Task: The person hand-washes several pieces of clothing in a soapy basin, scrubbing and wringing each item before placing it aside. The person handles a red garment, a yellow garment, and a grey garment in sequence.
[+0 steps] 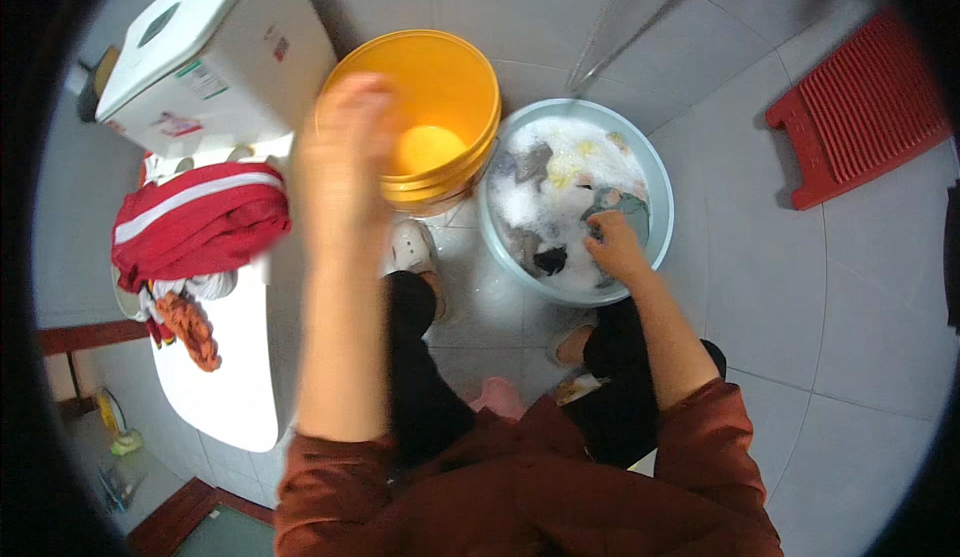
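A pale blue round basin (662, 182) stands on the floor, filled with suds and soaking clothes. My right hand (619, 248) reaches over its near right side, fingers curled against a grey-green cloth (636, 216); whether they grip it is unclear. Black fabric (550, 260) and a grey cloth (533, 164) show through the foam. My left hand (356, 122), raised and blurred by motion, passes in front of the left rim of a yellow bucket (442, 69). Nothing shows in that hand, but its fingers cannot be made out. A little liquid covers the bucket's bottom.
On the left is a white toilet (225, 399), with a white-striped red garment (202, 219) and a crumpled orange cloth (187, 328) on its lid. A red ridged washboard (862, 114) leans at the right. A metal hose (600, 32) hangs behind the basin. The tiled floor looks wet.
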Action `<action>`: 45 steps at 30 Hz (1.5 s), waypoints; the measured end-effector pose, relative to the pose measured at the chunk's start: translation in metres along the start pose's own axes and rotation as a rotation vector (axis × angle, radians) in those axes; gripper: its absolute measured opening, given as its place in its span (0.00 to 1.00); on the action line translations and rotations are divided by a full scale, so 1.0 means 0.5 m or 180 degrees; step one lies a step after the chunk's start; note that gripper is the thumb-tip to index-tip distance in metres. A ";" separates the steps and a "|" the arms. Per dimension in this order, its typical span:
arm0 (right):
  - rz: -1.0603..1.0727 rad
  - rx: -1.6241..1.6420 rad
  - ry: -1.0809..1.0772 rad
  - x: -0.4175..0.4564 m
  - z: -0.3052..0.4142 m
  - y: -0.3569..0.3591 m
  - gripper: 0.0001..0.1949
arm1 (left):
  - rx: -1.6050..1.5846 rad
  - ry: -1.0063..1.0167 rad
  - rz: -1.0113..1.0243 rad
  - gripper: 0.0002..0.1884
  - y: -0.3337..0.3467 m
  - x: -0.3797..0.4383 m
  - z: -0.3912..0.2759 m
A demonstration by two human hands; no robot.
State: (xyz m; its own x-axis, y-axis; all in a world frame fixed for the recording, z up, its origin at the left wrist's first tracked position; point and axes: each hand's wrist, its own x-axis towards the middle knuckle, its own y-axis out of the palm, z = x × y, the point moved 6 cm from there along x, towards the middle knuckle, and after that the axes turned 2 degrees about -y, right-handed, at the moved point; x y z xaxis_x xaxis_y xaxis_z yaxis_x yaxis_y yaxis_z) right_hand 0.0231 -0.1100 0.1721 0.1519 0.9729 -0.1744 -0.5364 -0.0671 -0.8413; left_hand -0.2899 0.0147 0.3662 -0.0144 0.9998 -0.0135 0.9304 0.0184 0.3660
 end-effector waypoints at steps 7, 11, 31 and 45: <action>0.0266 0.0007 -0.0227 0.148 -0.004 0.119 0.18 | -0.0917 -0.2426 -0.0125 0.12 0.141 -0.096 0.587; 0.0403 -0.0068 -0.0340 0.297 -0.058 0.187 0.21 | -0.0732 -0.3181 -0.1243 0.10 0.017 -0.138 0.780; -0.0866 -0.0570 0.0003 0.011 0.091 0.207 0.09 | -0.2079 -0.2685 0.0170 0.23 0.204 -0.093 0.742; -0.1064 0.1623 0.1728 0.143 -0.226 0.180 0.12 | -0.1691 -0.3413 0.0136 0.21 0.216 -0.168 0.749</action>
State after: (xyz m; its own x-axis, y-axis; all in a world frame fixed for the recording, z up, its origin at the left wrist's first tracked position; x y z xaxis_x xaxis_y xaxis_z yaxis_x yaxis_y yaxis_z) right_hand 0.0793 -0.0715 0.0262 0.6819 0.6719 -0.2891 -0.6834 0.4441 -0.5795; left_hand -0.0511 -0.0702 0.0584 0.5603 0.4891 -0.6685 0.6514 0.2383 0.7203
